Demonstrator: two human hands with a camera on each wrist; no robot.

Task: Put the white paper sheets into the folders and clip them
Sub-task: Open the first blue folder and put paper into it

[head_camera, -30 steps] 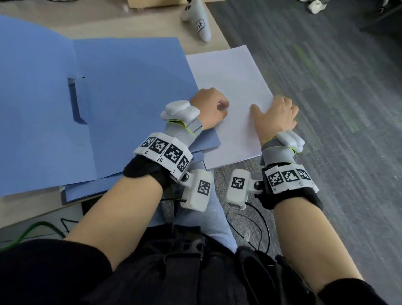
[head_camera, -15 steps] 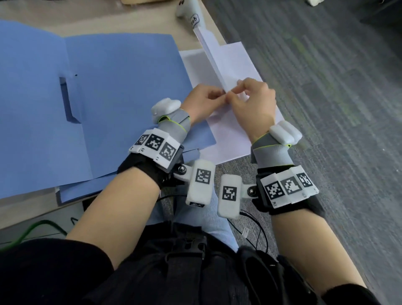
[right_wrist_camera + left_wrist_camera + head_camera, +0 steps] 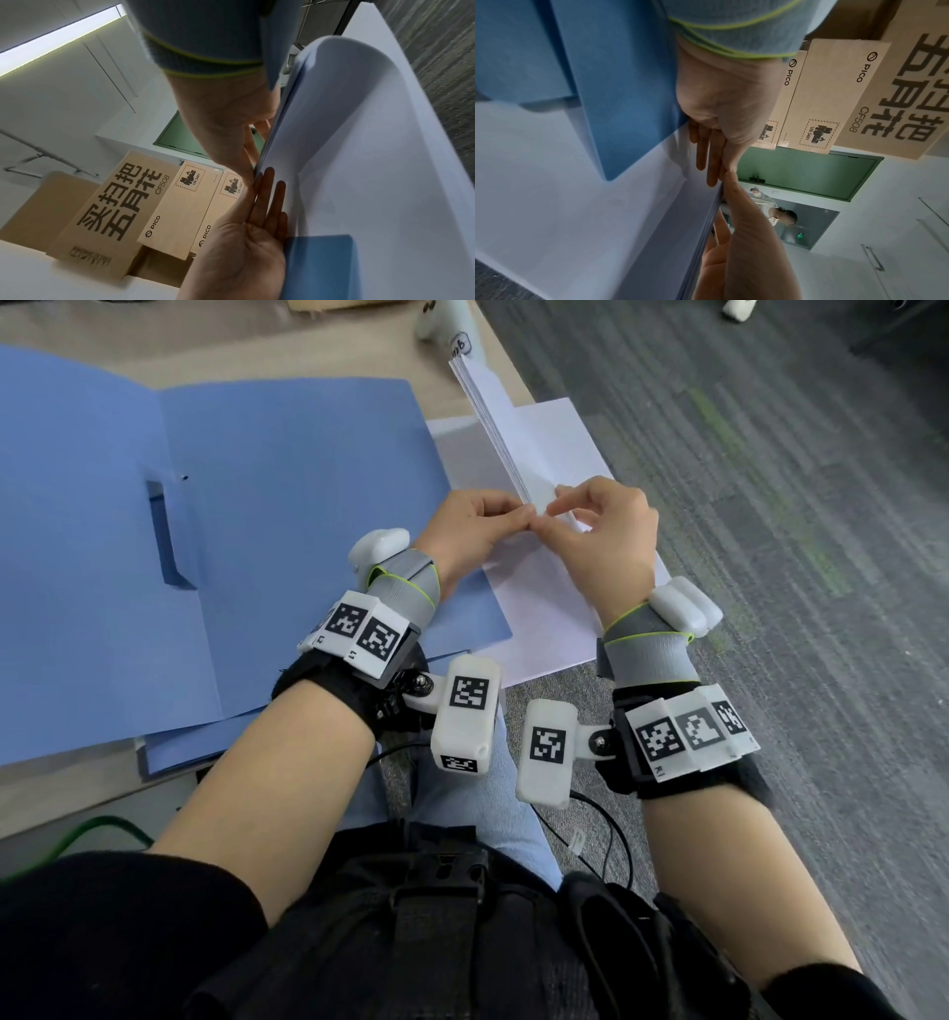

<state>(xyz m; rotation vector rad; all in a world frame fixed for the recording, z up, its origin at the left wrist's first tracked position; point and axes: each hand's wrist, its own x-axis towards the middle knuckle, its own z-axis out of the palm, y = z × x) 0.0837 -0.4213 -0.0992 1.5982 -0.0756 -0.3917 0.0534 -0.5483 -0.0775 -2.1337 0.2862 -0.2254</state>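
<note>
Pinching the near edge of a lifted bundle of white sheets (image 3: 500, 431): left hand (image 3: 470, 531) and right hand (image 3: 608, 541) meet fingertip to fingertip, thumbs on one face, fingers on the other, both closed narrow on the paper. Bundle stands on edge, tilted, far end up near a white controller (image 3: 447, 323). Remaining paper stack (image 3: 544, 608) lies flat below, right of the open blue folder (image 3: 246, 531), overhanging the table (image 3: 215, 356) edge. More blue folders sit under the open one. Cardboard boxes (image 3: 834, 93) show in the wrist views.
</note>
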